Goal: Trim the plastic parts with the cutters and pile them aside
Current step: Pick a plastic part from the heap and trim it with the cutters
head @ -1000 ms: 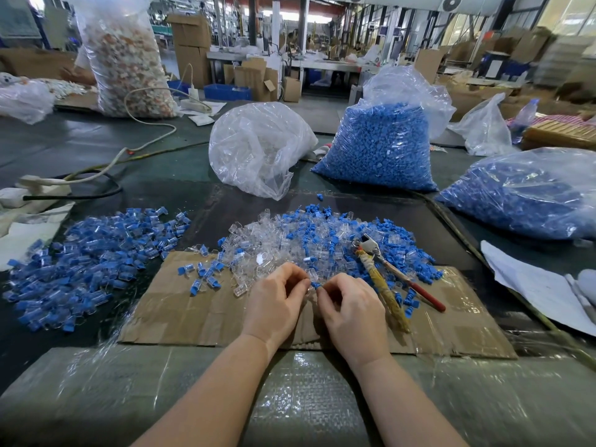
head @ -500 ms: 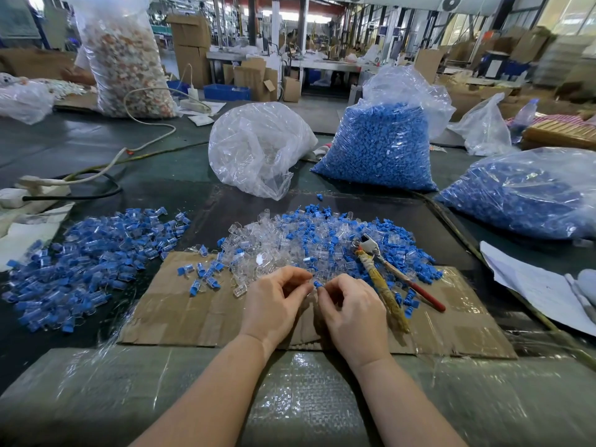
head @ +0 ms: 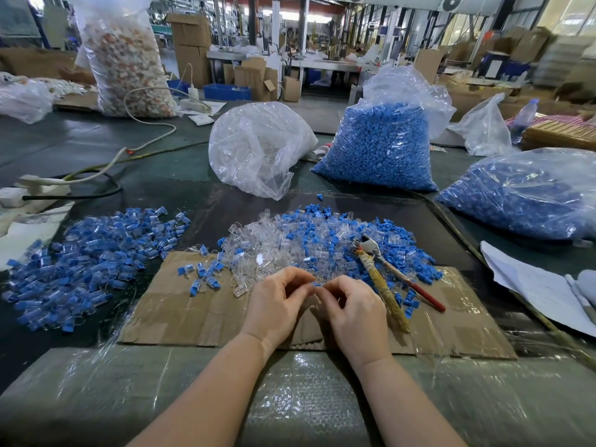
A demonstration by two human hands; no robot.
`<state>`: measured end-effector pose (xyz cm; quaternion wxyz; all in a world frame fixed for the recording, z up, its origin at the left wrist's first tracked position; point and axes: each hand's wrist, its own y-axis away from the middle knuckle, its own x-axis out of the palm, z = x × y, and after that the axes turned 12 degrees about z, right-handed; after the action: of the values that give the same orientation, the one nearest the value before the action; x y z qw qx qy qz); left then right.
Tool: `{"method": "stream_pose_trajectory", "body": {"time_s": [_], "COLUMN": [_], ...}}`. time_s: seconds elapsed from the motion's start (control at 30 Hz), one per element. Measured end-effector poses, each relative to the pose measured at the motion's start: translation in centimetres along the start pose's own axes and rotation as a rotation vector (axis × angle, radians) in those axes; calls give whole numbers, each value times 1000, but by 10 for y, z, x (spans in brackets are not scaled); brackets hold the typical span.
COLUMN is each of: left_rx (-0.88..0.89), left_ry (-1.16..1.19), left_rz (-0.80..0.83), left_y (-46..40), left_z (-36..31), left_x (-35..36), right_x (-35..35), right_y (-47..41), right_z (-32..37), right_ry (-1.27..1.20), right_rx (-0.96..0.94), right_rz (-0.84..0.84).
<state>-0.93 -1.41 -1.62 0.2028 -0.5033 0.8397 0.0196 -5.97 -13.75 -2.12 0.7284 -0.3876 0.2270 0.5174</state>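
Observation:
A loose heap of clear and blue plastic parts (head: 322,237) lies on the far half of a cardboard sheet (head: 180,314). At its near edge my left hand (head: 277,301) and my right hand (head: 354,308) meet fingertip to fingertip, both pinching one small blue and clear part (head: 316,284). The cutters (head: 383,279), with a taped handle and a red handle, lie untouched on the cardboard just right of my right hand. A second pile of joined blue and clear parts (head: 90,259) spreads over the dark table to the left.
Behind the heap stand a clear plastic bag (head: 258,146), a full bag of blue parts (head: 380,140) and another bag of blue parts (head: 529,191) at the right. White paper sheets (head: 535,285) lie at the right edge. A power strip and cables (head: 42,185) cross the left side.
Both hands have stayed at the near edge of the heap, fingers working the small part between them. The cutters have not moved.

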Motion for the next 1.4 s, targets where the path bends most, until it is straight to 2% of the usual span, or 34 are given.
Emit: {"method": "stream_pose_trajectory", "body": {"time_s": [0.17,0.4,1.23,1.4], "left_rx": [-43,-37,-47,-67], "left_ry": [95,54,5,44], "left_rz": [-20,7,13,11], "left_y": [-1,0,-2,-3], "left_z": [1,-2,-1,-2], "left_x": [-1,-3,-4,-4], "right_x": [0,-2,-1,-7], "right_y": [0,0,-1,-2], "right_z": [1,-1,-1,3], "right_ry": [-8,-30,-9,67], "right_rx": [-117,-182,-189,-121], "right_rz": [-55,3,4,-115]}}
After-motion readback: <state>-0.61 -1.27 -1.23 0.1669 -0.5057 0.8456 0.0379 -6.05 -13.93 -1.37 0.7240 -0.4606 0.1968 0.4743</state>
